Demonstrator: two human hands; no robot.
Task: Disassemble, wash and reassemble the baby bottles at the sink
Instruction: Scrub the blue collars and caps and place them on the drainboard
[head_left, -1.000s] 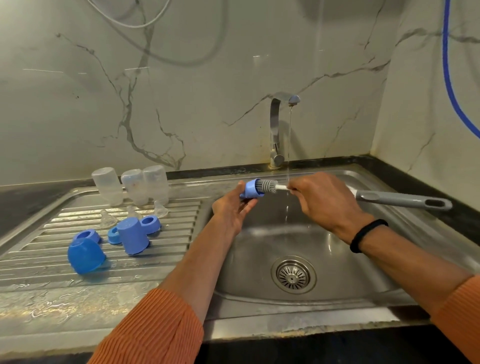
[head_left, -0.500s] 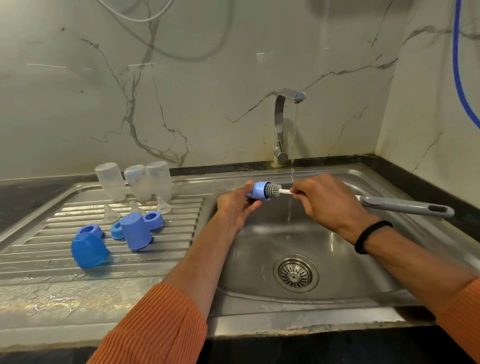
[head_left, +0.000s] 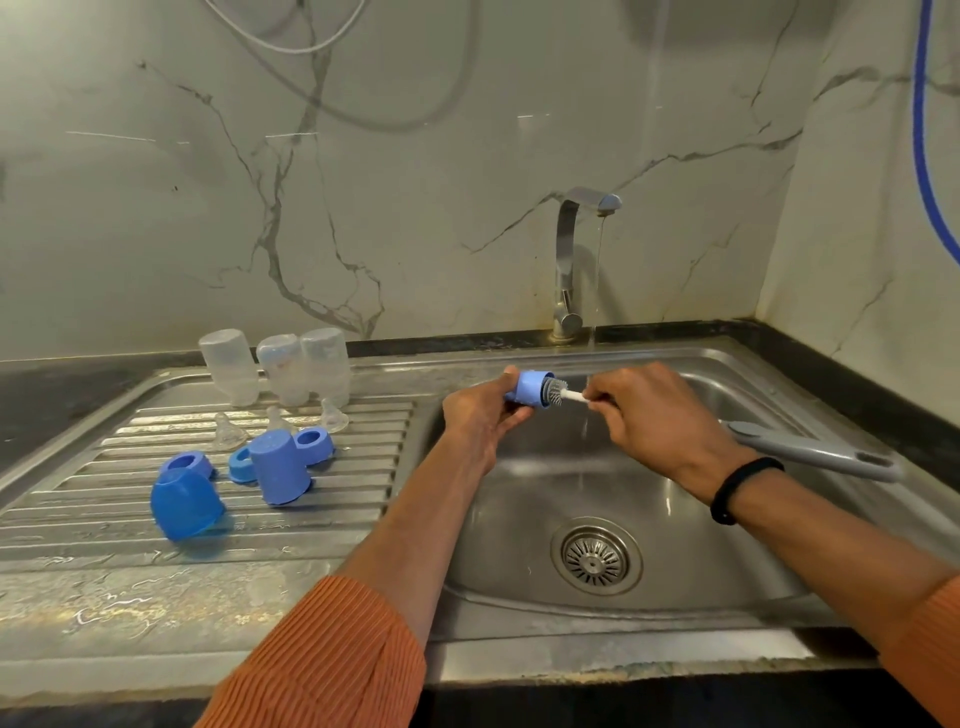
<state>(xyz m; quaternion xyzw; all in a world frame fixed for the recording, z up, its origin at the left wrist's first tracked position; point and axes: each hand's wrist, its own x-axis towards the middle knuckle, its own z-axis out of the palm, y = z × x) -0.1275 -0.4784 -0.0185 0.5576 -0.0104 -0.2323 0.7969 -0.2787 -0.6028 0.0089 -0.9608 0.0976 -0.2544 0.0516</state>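
Gripped in the left hand (head_left: 480, 415), a blue bottle cap (head_left: 531, 389) lies on its side over the sink (head_left: 727, 587), fingers curled round its closed end so the open mouth points away from that grip, toward the right hand (head_left: 649, 415). That hand pinches the white stem of a bottle brush (head_left: 563, 393) close behind the bristles, and the brush's grey handle (head_left: 815, 451) trails out past the wrist on the far side. Cap and brush share one long axis, roughly level, running straight from one grip to the other; the bristle head sits at the cap's mouth, partly inside. A thin stream from the tap (head_left: 576, 260) falls just beyond the bristles, on the right hand's side of the cap. By my reading, the coming stroke is a push and twist along that shared line, so the cap must stay square to the stem. Well off to the far side of the left grip, on the drainboard (head_left: 78, 499), wait three clear bottles (head_left: 280, 371), teats, rings and two more caps (head_left: 278, 470)
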